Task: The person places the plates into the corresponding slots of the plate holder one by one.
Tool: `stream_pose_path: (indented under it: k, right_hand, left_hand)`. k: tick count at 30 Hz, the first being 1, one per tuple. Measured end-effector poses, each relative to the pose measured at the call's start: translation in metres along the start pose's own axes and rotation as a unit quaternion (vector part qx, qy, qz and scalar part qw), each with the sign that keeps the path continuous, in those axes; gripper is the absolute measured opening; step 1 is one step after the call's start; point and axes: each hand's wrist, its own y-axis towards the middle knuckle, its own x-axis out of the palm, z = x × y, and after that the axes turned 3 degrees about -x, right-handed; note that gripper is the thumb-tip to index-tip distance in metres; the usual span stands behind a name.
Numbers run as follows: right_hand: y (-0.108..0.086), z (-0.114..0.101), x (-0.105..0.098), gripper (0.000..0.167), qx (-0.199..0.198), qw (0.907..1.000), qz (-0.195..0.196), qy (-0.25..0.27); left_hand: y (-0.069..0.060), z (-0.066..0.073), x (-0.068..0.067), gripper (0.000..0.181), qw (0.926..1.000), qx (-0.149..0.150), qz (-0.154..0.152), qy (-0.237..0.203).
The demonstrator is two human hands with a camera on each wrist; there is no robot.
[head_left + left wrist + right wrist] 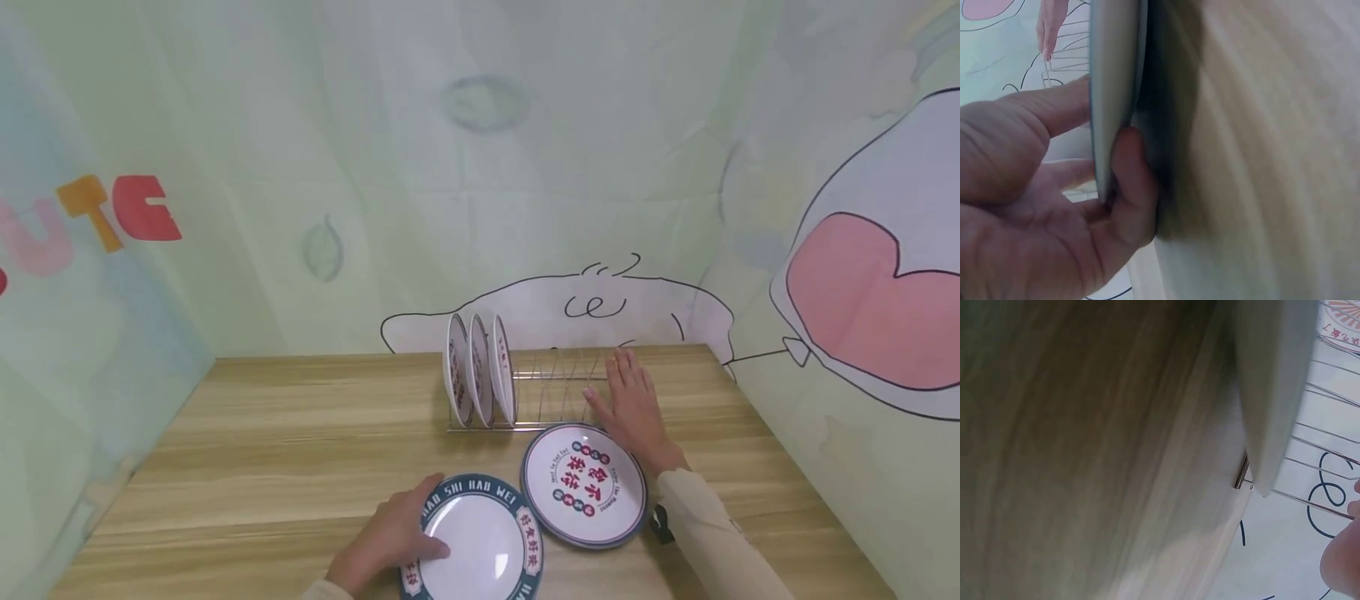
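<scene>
In the head view my left hand [393,529] grips the left edge of a white plate [480,542] with a dark blue lettered rim. Its thumb lies on top; the left wrist view shows the fingers [1132,181] curled beneath the plate's edge [1113,94]. My right hand [633,412] is at the right end of a wire dish rack [555,377], fingers extended and thumb spread; whether it touches the wires is unclear. Beside that hand lies a second white plate [585,492] with red and blue print, whose edge [1275,375] crosses the right wrist view.
Three plates [480,371] stand upright in the rack's left slots. A small black object [661,525] shows beside the right sleeve. Wood-grain tabletop [300,450] extends left of the rack, with a printed curtain [300,167] behind it.
</scene>
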Motion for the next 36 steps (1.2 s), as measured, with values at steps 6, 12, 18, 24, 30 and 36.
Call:
stream_pose_path:
  k: [6, 12, 18, 24, 30, 36]
  right_hand:
    - [0.0, -0.001, 0.002, 0.077, 0.0, 1.0, 0.008, -0.005]
    - [0.001, -0.002, 0.003, 0.077, -0.001, 1.0, 0.008, -0.001]
    - [0.0, -0.005, 0.002, 0.076, 0.0, 0.9999, 0.012, 0.007]
    - [-0.001, -0.006, 0.003, 0.077, 0.001, 0.9999, 0.009, 0.011]
    - [0.0, -0.005, 0.004, 0.077, 0.001, 0.9999, 0.011, 0.011]
    - [0.0, -0.003, 0.005, 0.077, -0.002, 0.9998, 0.014, 0.014]
  left_hand:
    - [0.002, -0.009, -0.004, 0.097, 0.9996, 0.022, -0.015, 0.006]
    - [-0.002, -0.011, -0.011, 0.095, 0.9982, 0.036, -0.038, -0.03]
    - [-0.006, -0.009, -0.019, 0.09, 0.9966, 0.067, -0.037, -0.03]
    - [-0.013, -0.003, -0.03, 0.081, 0.9951, 0.086, -0.045, -0.018]
    - [-0.021, 0.009, -0.043, 0.07, 0.9958, 0.08, -0.038, -0.022]
    - [-0.022, 0.019, -0.052, 0.064, 0.9938, 0.101, -0.04, -0.024]
